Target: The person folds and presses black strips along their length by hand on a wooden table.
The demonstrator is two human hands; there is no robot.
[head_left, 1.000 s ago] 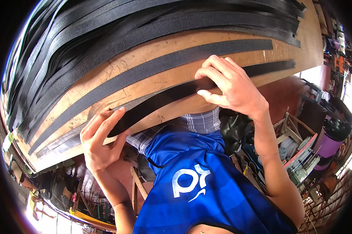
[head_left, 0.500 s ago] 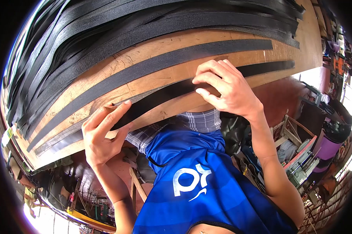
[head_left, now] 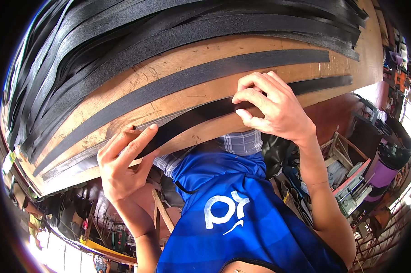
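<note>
A long black strip point(head_left: 196, 117), apparently leather, lies along the near edge of the wooden table. My left hand point(head_left: 126, 161) grips it toward its left part, fingers over the top and thumb at the near side. Farther right, my right hand point(head_left: 276, 107) pinches the same strip between curled fingers and thumb; its right end point(head_left: 326, 83) extends past the hand. Under the held strip, the edge of a greyish strip point(head_left: 85, 157) shows. Another flat black strip point(head_left: 182, 77) runs roughly parallel, just beyond both hands.
A thick heap of black strips point(head_left: 160, 45) covers the far side of the wooden table point(head_left: 369, 41). Below the table's right end are a wooden frame point(head_left: 344, 152) and a purple container point(head_left: 382, 172). A wooden bar point(head_left: 163, 211) leans at the lower left.
The view has shifted a little, so the table and strips appear slightly farther right and lower. Both hands keep their hold on the strip, with little other change.
</note>
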